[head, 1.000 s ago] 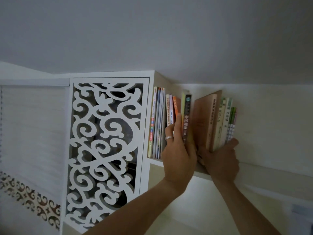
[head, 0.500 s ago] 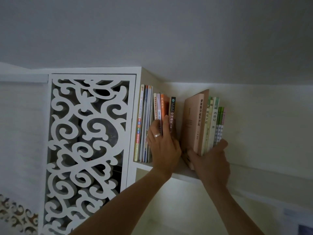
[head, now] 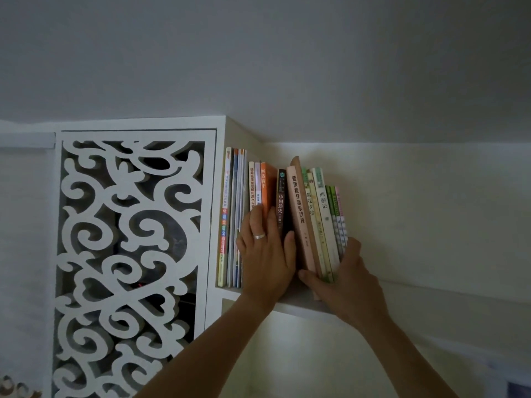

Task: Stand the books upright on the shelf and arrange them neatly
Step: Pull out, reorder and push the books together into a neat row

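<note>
At the far left a white carved panel (head: 129,254) with scrolling cutouts fronts a cabinet. Just right of it, on the white shelf (head: 301,307), thin tall books (head: 234,216) stand upright against the cabinet side. Next come a white-spined book (head: 252,188) and an orange book (head: 266,188), with the left hand (head: 265,257) laid flat on their spines, its fingers (head: 260,222) straight and released, a ring on one of them, the thumb touching the dark book (head: 281,202). That dark book stands upright, with the pink book (head: 298,214) just to its right, tilting left at the top. Beyond it a cluster of pale and green books (head: 327,219) leans the same way. The right hand (head: 344,282) grasps the lower part of this leaning group, thumb at the pink book's foot and fingers curled round the rightmost spines.
</note>
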